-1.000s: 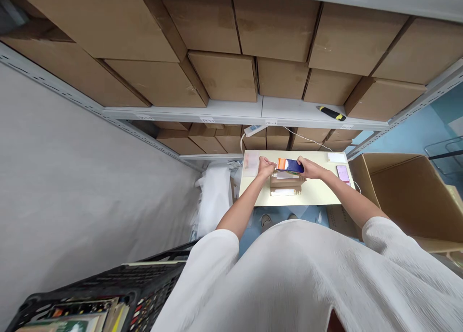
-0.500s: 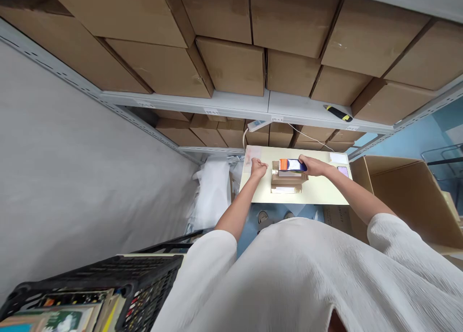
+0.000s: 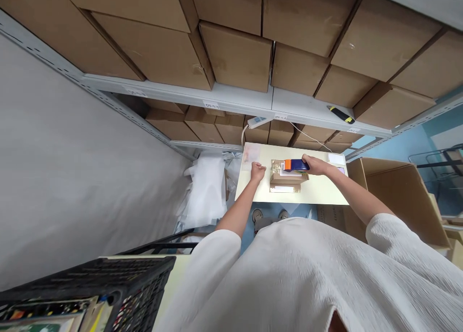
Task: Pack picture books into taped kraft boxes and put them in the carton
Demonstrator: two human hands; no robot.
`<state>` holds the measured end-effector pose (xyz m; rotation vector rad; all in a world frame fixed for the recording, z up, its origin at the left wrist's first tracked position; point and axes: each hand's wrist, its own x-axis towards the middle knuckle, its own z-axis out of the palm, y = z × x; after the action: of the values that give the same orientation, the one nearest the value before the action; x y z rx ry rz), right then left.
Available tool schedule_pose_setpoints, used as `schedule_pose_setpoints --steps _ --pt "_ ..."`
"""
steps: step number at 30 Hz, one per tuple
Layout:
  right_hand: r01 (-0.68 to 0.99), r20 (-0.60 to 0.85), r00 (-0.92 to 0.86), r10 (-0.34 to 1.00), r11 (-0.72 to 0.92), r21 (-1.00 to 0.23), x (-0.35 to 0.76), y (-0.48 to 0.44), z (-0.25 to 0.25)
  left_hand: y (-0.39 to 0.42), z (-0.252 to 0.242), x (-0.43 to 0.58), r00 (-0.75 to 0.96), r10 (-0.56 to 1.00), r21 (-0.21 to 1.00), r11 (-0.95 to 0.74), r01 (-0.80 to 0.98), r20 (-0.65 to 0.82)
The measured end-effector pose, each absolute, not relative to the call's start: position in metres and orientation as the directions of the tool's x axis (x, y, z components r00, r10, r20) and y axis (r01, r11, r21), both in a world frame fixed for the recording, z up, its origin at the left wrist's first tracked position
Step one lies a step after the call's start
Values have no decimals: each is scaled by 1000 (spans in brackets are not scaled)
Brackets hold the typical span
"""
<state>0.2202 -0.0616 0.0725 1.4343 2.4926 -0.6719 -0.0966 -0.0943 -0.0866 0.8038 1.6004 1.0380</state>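
Midway along the table [image 3: 321, 191], a box [image 3: 288, 179] lies at three o'clock from the curled left hand [image 3: 258, 171], contents indiscernible, while the nearer right hand [image 3: 314, 165] grips a tape dispenser [image 3: 297, 165] above it, long axis nine-to-three.

Label [image 3: 290, 173] partly behind tape dispenser [image 3: 297, 165]

The person stands facing the bench [image 3: 321, 191], both arms stretched forward, bare below loose white sleeves [image 3: 220, 249]. The left forearm [image 3: 238, 211] crosses the near edge close to its left corner, and the left hand [image 3: 258, 171] hovers near the left edge, fingers curled in. The right forearm [image 3: 352, 193] slants in by the near right corner; the right hand [image 3: 315, 165] sits nearer the far edge, closed in a grip. Both feet [image 3: 257, 215] show beyond the near edge, side by side.
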Motion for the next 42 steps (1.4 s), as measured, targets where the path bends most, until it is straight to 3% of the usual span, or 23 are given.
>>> schedule_pose_setpoints --steps 6,15,22,25,28,34,42 --pt "865 -382 -498 778 417 -278 220 -66 72 -98 -100 -73 -222 841 861 508 9 -494" --pt "870 -367 -484 794 393 -298 221 -71 72 -102 -105 -68 -213 838 844 528 90 -502" --pt "887 -367 -453 813 369 -278 223 -75 69 -106 -92 -67 -102 913 913 403 72 -395" --pt "898 -369 -428 825 341 -278 222 -75 68 -101 -79 -68 -16 976 961 216 171 -217" --pt "895 -374 -438 817 361 -261 219 -72 66 -95 -66 -69 199 977 944 6 330 -76" --pt "888 -431 -459 777 413 -202 214 -65 62 -93 -58 -75 429 883 730 -163 664 -192" --pt "893 -461 -450 765 401 -206 214 -64 62 -86 -59 -85 484 841 586 -270 764 -243"
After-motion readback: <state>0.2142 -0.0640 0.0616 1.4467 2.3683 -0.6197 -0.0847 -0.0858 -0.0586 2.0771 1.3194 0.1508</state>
